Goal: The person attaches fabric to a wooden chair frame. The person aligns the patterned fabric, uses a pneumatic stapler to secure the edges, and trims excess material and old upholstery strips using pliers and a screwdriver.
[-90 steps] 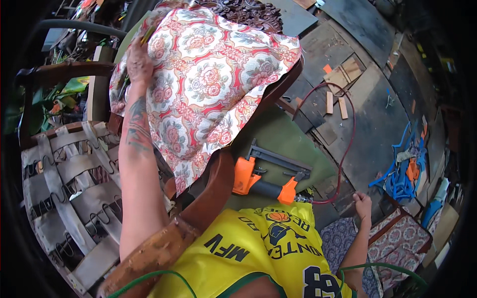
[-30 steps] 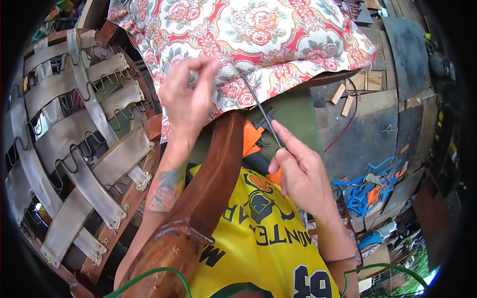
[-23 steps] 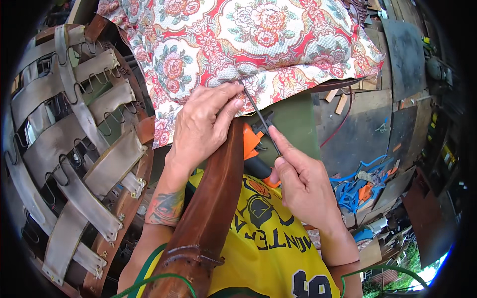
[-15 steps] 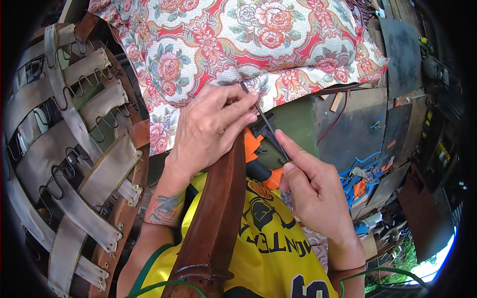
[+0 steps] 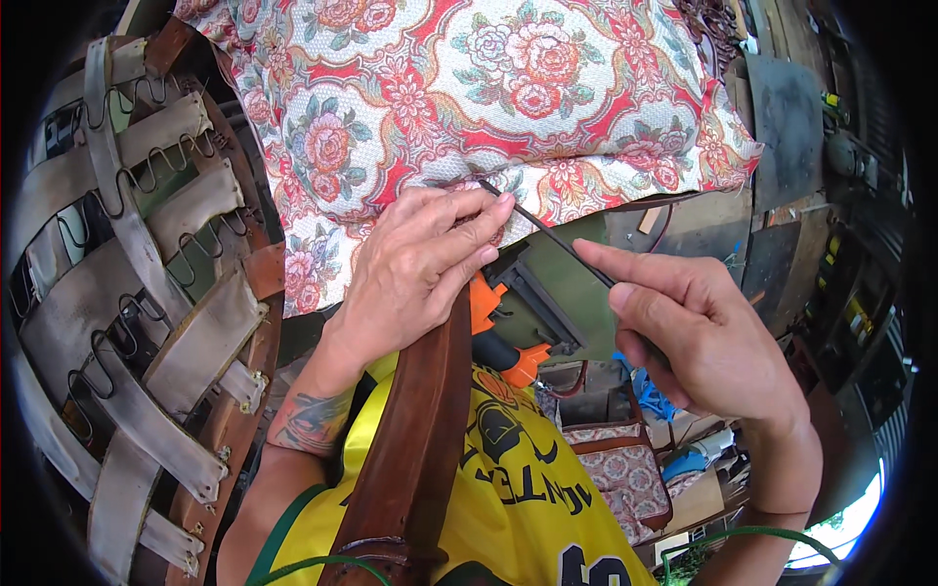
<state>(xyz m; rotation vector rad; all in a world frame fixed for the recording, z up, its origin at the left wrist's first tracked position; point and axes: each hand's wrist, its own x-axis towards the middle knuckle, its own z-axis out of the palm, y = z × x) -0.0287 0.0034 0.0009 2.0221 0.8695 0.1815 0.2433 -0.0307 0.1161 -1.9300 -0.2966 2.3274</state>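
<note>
A thin dark metal rod [image 5: 552,234] slants between my hands. My right hand [image 5: 699,322] is closed round its near end, index finger stretched along the shaft. The far tip meets the edge of a red and white floral fabric [image 5: 415,93] over a padded seat. My left hand [image 5: 415,254] lies on that edge, fingers bent and pressed together, fingertips beside the rod; what is under the palm is hidden. Below the left hand a brown wooden arm piece [image 5: 415,430] runs toward me. An orange and black staple gun [image 5: 523,322] rests just right of the wood.
At left stands a wooden frame with woven grey straps [image 5: 88,273] and wavy metal springs. Dark boards [image 5: 791,127] lie at the right. A floral-covered piece [image 5: 620,479] and blue scraps [image 5: 650,391] sit lower right. A green cord [image 5: 752,532] crosses near my right forearm.
My right hand has moved right and outward with the rod, which now lies at a flatter slant. My left hand has stayed at the fabric edge. More of the staple gun shows.
</note>
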